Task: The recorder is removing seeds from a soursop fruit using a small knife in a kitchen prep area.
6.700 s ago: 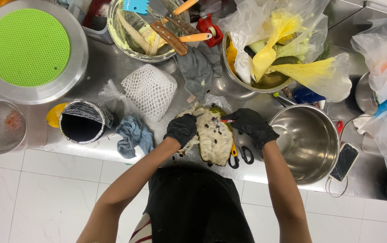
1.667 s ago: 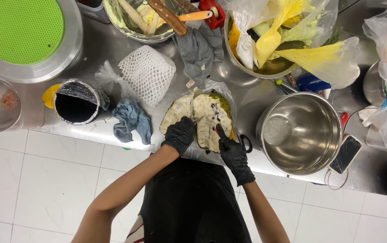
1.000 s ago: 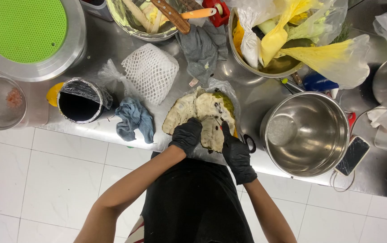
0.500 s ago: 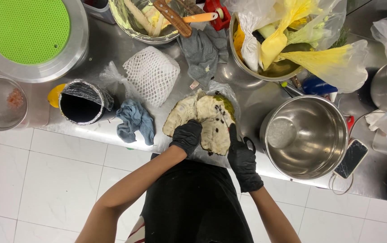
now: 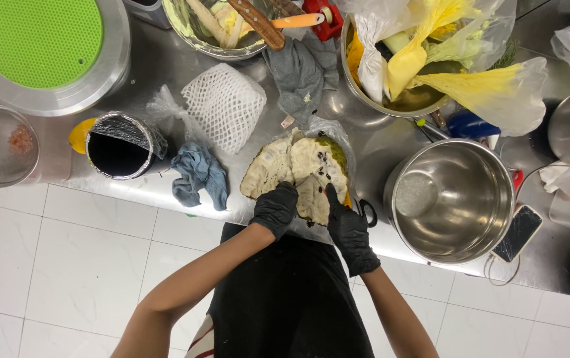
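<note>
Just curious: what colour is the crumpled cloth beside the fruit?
Blue-grey cloth, clearest in the head view.

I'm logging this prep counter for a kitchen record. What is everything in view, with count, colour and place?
Split fruit: one, pale flesh with green rind, counter's near edge, centre.
Empty steel pot: one, silver, right of the fruit.
Foam net sleeve: one, white, behind the fruit.
Blue rag: one, left of the fruit.
Grey cloth: one, behind the fruit.
Lined cup: one, black inside, left of the rag.
Green mat on steel bowl: one, far left.
Bowl of yellow and clear bags: one, far right of centre.
Phone: one, dark, beside the pot.
Left hand: black glove, on the fruit.
Right hand: black glove, on the fruit.
</note>
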